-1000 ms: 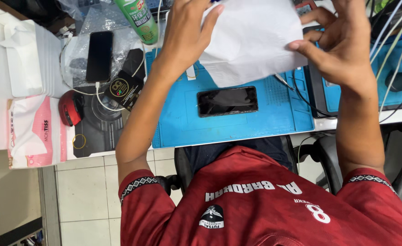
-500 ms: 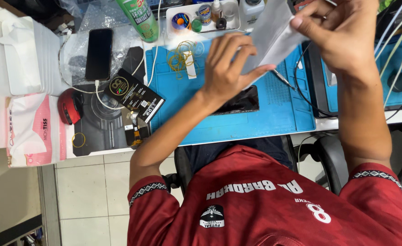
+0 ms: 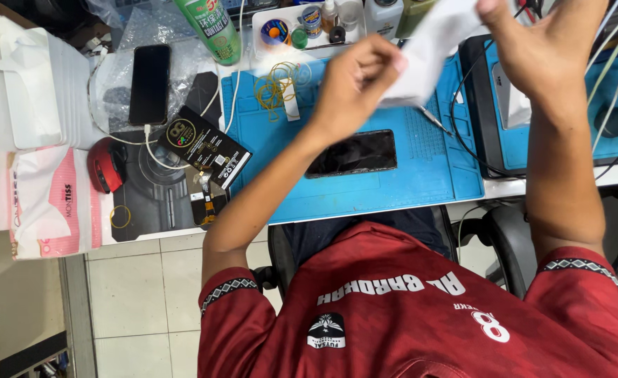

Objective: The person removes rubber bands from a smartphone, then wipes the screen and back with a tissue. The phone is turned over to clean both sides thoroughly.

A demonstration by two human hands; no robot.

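Two hands now grip one white sheet (image 3: 431, 49) above the blue mat (image 3: 449, 175). One second ago I saw the sheet spread flat between both hands; half a second ago the left hand had dropped toward the phone (image 3: 354, 152) on the mat. Now the left hand (image 3: 354, 87) is back up at the sheet's lower edge, and the sheet looks bunched and narrower. My judgement: the sheet is being folded or crumpled, not set down.

Left fingers (image 3: 386, 59): curled and pressed together, pinching the sheet's near corner. Right hand (image 3: 543, 52): above and right of the mat; thumb and fingers close on the sheet's far end, the tips partly out of frame. The phone lies untouched on the mat, face dark.
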